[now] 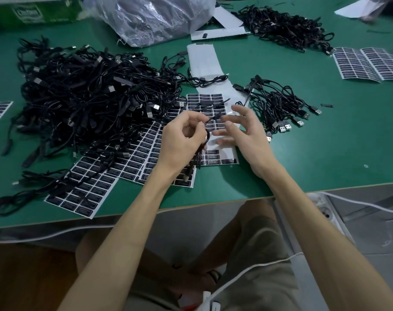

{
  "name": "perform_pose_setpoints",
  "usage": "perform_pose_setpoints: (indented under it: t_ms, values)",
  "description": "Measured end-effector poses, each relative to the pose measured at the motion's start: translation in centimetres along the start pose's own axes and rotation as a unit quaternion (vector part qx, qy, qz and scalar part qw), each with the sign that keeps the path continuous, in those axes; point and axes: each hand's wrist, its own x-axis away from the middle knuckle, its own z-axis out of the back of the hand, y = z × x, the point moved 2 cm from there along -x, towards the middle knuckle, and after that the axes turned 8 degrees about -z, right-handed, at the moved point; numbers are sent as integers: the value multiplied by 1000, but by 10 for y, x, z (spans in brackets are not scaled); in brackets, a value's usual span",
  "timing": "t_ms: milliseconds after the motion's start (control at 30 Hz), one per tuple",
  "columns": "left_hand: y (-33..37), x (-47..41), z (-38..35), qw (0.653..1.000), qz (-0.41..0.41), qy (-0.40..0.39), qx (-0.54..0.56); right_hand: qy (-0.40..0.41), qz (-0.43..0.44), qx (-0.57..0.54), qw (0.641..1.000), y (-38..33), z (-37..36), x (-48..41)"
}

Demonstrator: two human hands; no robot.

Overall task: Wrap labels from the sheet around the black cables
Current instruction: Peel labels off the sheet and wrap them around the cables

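Pinched in the left hand (182,140), fingers and thumb curled round it just above the label sheet (213,108): one looped black cable (206,139), short end poking toward the right hand (242,133). Right hand spread wide over the sheet, holding nothing, blurred fingertips just beside that cable end. Left of the sheet, a big tangled heap of cables (85,97); right of it, a smaller bunch (278,102) with plugs fanned out.
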Motion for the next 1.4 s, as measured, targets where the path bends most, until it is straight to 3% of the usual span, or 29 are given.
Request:
perform_pose_setpoints:
  t_ms: [333, 600, 733, 833, 1033, 1200, 1400]
  values:
    - [0, -2, -1, 999, 21, -40, 17, 27, 16, 26, 999, 3, 9, -3]
    - [-5, -4, -8, 994, -6, -92, -61, -29, 55, 65, 996, 1, 6, 0]
    - [-12, -5, -6, 995, 1, -61, -78, 32, 62, 84, 994, 2, 9, -2]
    - [-14, -5, -7, 995, 1, -52, -87, 100, 68, 184, 975, 2, 8, -4]
    - [-15, -7, -3, 995, -1, 5, -97, 34, 80, 411, 907, 4, -6, -7]
    - [-14, -6, -2, 994, -1, 20, -104, 48, 32, 376, 925, 5, -5, -5]
    - [-16, -7, -3, 994, -2, 19, -111, 70, 41, 374, 924, 4, -4, -3]
